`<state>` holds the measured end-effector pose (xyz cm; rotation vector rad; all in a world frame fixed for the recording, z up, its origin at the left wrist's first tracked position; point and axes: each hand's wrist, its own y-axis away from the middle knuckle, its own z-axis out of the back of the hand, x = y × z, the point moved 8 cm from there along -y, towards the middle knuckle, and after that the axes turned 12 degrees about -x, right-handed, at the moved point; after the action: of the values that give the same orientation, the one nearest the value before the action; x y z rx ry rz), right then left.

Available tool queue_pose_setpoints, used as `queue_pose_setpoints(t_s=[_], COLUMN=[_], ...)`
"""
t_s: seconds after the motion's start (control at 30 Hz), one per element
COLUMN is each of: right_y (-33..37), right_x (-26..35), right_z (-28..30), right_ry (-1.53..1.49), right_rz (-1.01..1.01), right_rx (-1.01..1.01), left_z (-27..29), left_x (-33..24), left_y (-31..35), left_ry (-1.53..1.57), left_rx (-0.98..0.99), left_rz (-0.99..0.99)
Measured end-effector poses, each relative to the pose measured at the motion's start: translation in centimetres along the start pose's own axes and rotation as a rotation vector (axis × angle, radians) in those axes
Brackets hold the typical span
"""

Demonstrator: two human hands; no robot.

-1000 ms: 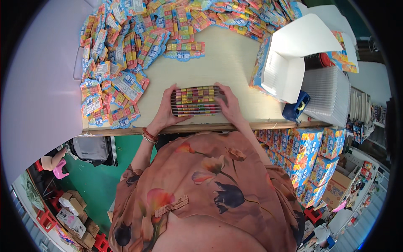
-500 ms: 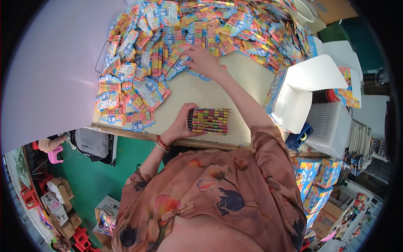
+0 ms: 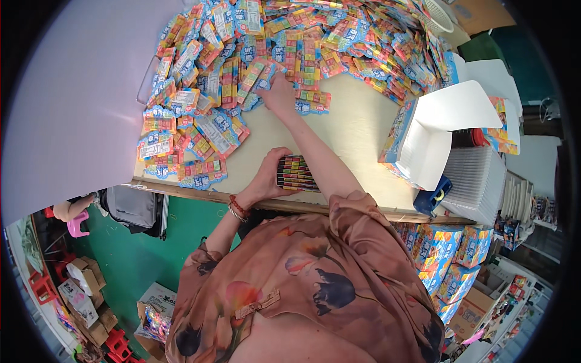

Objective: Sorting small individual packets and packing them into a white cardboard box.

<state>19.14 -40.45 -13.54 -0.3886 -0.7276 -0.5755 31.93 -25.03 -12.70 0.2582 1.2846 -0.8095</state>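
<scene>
Close to the table's near edge, my left hand (image 3: 269,178) is wrapped round the left end of a stack of flat colourful packets (image 3: 294,174), whose edges face me. My right forearm covers the stack's right end. Farther out, my right hand (image 3: 279,98) reaches to the near side of the large heap of the same packets (image 3: 348,36). Its fingers are closed on the edge of a packet (image 3: 254,77) with coloured blocks and a blue end; the fingertips are partly hidden. Another loose packet (image 3: 313,101) lies just right of that hand.
Right of the table (image 3: 351,130) surface stands an open white-lined box (image 3: 426,142). Beside it are a blue tape dispenser (image 3: 433,196) and stacked clear trays (image 3: 475,181). Printed boxes (image 3: 439,248) are piled below. A grey bag (image 3: 134,209) rests on the green floor at left.
My right hand has moved slightly left and nearer and closed on a packet, uncovering another packet to its right. My right forearm now crosses over the stack. The left hand has shifted slightly right.
</scene>
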Motion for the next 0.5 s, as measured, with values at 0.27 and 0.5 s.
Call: queue_pose_setpoints(t_s=[0.27, 0.5], right_y=[-2.7, 4.4], right_x=[0.3, 1.4], right_z=[2.4, 14.3], right_ry=[-0.296, 0.353], right_rz=[0.100, 0.666], right_rx=[-0.239, 0.422], left_z=[-0.7, 0.4], left_x=[0.2, -1.4], left_y=[-0.4, -0.2], left_ry=[0.015, -0.073], left_rx=[0.040, -0.056], left_rz=[0.005, -0.115])
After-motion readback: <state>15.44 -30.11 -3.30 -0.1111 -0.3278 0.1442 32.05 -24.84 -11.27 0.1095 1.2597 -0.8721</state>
